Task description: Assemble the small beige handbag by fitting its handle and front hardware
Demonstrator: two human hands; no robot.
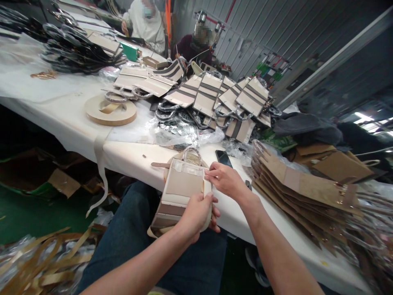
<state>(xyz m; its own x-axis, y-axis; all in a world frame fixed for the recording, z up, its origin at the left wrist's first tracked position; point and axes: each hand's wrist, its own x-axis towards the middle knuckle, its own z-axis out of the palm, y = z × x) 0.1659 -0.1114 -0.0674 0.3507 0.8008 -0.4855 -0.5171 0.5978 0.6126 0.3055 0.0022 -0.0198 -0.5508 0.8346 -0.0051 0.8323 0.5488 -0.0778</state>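
A beige bag piece with darker bands leans on the table's front edge above the person's lap, its wrapped handle pointing away. My left hand grips its right side, thumb on top and fingers underneath. At the upper right corner of the piece, my right hand pinches the pale edge strip between thumb and fingers. A brown strap sticks out on the left of the piece. Just beyond my right hand lies a black phone.
A tape roll lies left on the white table, its end hanging down. Striped bag pieces are heaped behind; brown pieces are stacked right. Black pieces lie far left. Two people sit across the table.
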